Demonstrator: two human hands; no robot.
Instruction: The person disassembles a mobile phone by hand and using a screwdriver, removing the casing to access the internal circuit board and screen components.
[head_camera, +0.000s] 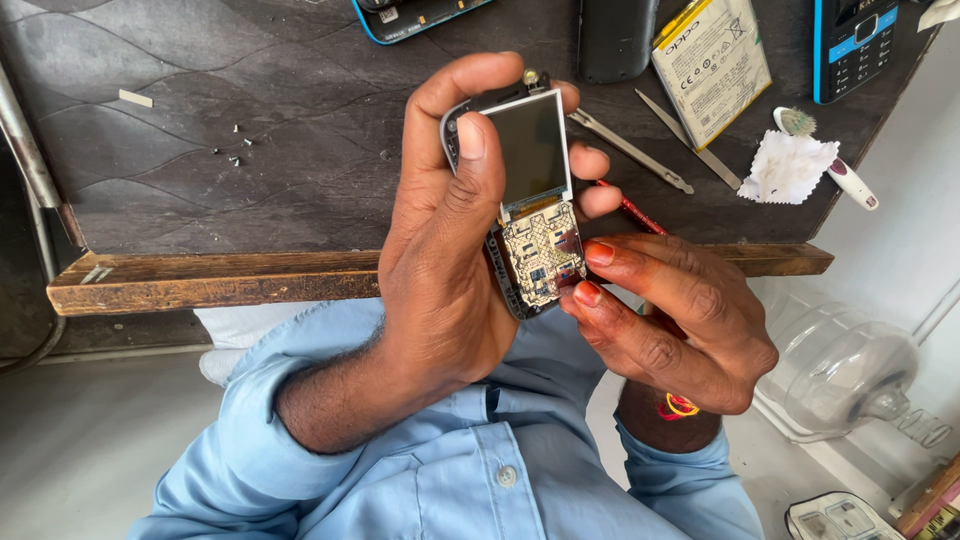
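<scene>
1. The opened small mobile phone with its front cover off, a bare grey display above a gold-traced keypad circuit board in a dark plastic frame (535, 215), is held in the air just in front of the near edge of the dark desk (300, 170), above the person's light blue shirt.
2. The left hand (450, 250) wraps the phone from its left side, thumb pressed on the display's left rim and fingers curled round the back, their tips showing at the phone's right edge.
3. The right hand (670, 320) sits at the phone's lower right, fingers drawn together, two fingertips touching the circuit board's right edge; a red-handled tool (630, 208) runs behind those fingers, and I cannot tell how it is gripped.
4. Handling, as I judge it: the phone looks light and stiff, yet fragile. The glassy display is smooth and likely slippery and easily cracked; the board's fine gold contacts would mark under pressure. The plastic frame's side edges look the safest place to hold.
5. Beyond the phone, on the desk: metal tweezers (630, 150) and a thin metal pry tool (690, 140), a flat white-and-yellow battery (712, 65), a crumpled white tissue (790, 168), a white-handled brush (830, 160).
6. Left of the phone lie tiny loose screws (232, 148) on the worn, matte desk surface, which has a rough wooden front rail.
</scene>
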